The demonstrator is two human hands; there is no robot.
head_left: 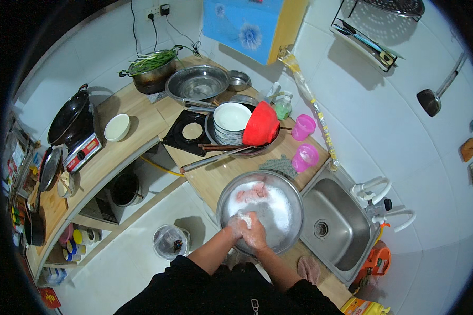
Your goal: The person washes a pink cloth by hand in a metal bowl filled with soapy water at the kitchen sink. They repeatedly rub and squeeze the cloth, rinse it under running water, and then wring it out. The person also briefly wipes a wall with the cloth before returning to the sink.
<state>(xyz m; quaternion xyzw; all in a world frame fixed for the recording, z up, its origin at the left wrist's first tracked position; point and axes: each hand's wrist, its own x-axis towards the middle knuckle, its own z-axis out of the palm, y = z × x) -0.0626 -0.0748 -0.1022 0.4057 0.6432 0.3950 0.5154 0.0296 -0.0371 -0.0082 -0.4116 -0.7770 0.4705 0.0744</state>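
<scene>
A wide stainless steel basin [295, 232] stands on the counter in front of me, with white suds [277, 201] in it. A wet pink cloth [256, 191] lies among the suds at the basin's far side. My left hand [235, 227] and my right hand [257, 233] are pressed together over the near left part of the basin. White foam [244, 219] covers the fingers. Whether anything is held between the palms is hidden.
A steel sink [338, 220] adjoins the basin on the right. Behind the basin are a grey-green cloth [280, 164], two pink cups [305, 157], stacked bowls [231, 118] and a red bowl [261, 125]. A lined bin [169, 240] stands on the floor.
</scene>
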